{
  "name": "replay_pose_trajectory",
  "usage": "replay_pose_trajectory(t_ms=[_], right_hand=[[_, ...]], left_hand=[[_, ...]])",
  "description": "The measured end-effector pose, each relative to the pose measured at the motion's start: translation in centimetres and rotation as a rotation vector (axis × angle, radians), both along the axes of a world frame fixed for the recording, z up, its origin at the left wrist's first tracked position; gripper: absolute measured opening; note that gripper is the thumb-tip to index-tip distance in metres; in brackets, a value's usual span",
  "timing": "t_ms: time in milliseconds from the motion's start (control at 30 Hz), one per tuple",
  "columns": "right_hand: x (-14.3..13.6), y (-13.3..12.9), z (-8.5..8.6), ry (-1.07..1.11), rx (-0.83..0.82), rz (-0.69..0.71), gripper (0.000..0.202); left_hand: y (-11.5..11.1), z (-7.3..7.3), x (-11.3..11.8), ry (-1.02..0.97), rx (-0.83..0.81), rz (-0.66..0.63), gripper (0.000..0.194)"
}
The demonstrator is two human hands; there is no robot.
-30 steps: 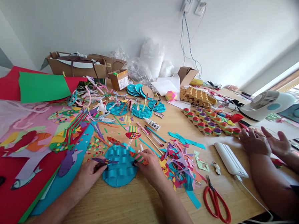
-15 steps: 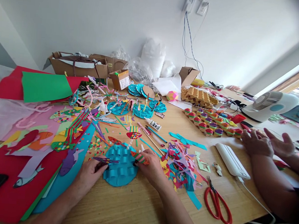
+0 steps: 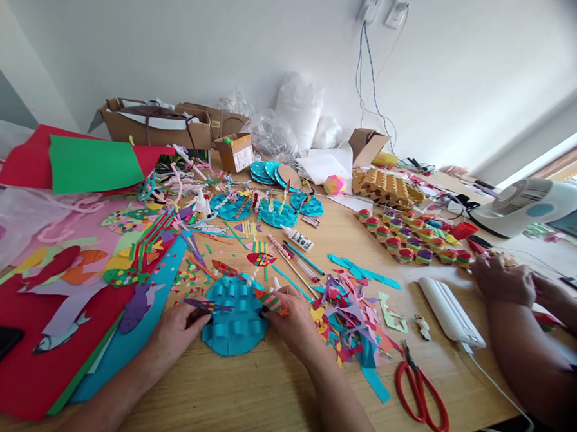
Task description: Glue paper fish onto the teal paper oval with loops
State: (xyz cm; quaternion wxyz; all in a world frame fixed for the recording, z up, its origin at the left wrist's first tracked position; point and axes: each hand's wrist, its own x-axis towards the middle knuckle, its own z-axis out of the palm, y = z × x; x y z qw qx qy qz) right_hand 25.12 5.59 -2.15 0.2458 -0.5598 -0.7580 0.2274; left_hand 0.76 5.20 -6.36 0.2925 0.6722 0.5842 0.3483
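A round blue paper disc (image 3: 236, 348) with raised curled paper loops lies on the table in front of me. At its left edge, my left hand (image 3: 186, 330) is closed on a dark purple paper fish (image 3: 218, 308) that reaches over the disc. My right hand (image 3: 295, 323), at the opposite edge, pinches an orange and green striped paper fish (image 3: 269, 299). Part of that fish is hidden by my fingers. Just behind the disc lie a red-orange paper fish (image 3: 225, 269) and a multicoloured striped fish (image 3: 261, 256).
Paper scraps (image 3: 348, 316) and red-handled scissors (image 3: 421, 384) lie to the right. Beyond is a white power bank (image 3: 450, 311) with a cable. A co-worker's hands (image 3: 502, 279) are by a painted egg tray (image 3: 398, 238). Glue (image 3: 299, 239) stands centre; coloured sheets (image 3: 14, 369) lie left.
The whole view has shifted slightly. Both my hands keep their grip on the two fish, almost unmoved over the disc. The co-worker's raised far hand has come down beside the other.
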Motion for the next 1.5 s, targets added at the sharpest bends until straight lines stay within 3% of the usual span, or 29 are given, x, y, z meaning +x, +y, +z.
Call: replay_pose_trajectory(t_ms=[400, 567, 767, 867, 1500], right_hand=[[0.0, 0.1, -0.3, 0.002, -0.014, -0.013, 0.014], [0.1, 0.1, -0.6, 0.003, 0.032, -0.012, 0.015], [0.4, 0.4, -0.9, 0.042, 0.144, 0.084, 0.012], [0.4, 0.3, -0.9, 0.058, 0.174, 0.051, 0.013], [0.2, 0.2, -0.4, 0.062, 0.092, -0.014, 0.016]], left_hand=[[-0.1, 0.3, 0.1, 0.014, 0.008, -0.023, 0.02], [-0.2, -0.4, -0.1, -0.024, -0.025, -0.028, 0.022], [-0.1, -0.6, -0.2, 0.015, -0.029, -0.018, 0.021], [-0.1, -0.5, -0.3, 0.031, -0.023, -0.005, 0.018], [-0.2, 0.3, 0.2, 0.017, 0.011, -0.019, 0.023]])
